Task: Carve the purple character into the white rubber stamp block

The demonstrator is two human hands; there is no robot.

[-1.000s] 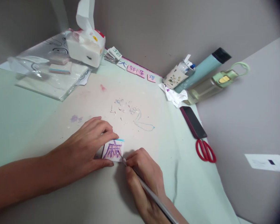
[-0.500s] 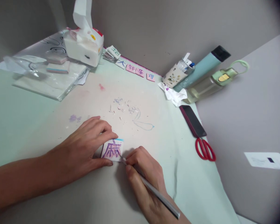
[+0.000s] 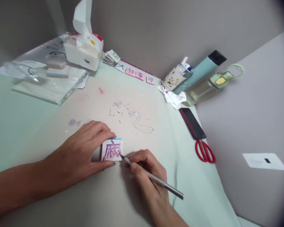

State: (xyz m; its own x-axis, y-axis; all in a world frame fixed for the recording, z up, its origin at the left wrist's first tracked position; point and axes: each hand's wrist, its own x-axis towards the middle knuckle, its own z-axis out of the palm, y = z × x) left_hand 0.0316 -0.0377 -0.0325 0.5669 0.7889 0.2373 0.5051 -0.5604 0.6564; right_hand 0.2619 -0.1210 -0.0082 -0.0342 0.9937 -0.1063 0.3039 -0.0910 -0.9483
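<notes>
A small square carving block (image 3: pixel 108 156) lies flat on the table, white-faced with a blue layer at its far edge and a purple character on it. My left hand (image 3: pixel 90 146) grips it from the left, index finger at the far edge and thumb at the near edge. In my right hand (image 3: pixel 148 173) is a slim silver craft knife (image 3: pixel 164 183), held like a pen. Its tip touches or hovers just over the right part of the purple strokes; which of these I cannot tell. Carved crumbs (image 3: pixel 120 112) lie beyond the block.
Character tiles (image 3: pixel 140 75) line the back edge beside a tissue pack (image 3: pixel 84 53). Wrapped blocks (image 3: pixel 58 72) lie at left. On the right are a pen cup (image 3: pixel 174 78), crumpled tissue (image 3: pixel 174 97), bottle (image 3: pixel 203 90), phone (image 3: pixel 192 123) and red-handled scissors (image 3: pixel 204 152).
The knife's back end has swung upward, so the handle lies flatter across my right hand. My left hand keeps hold of the block. The whole view has shifted slightly.
</notes>
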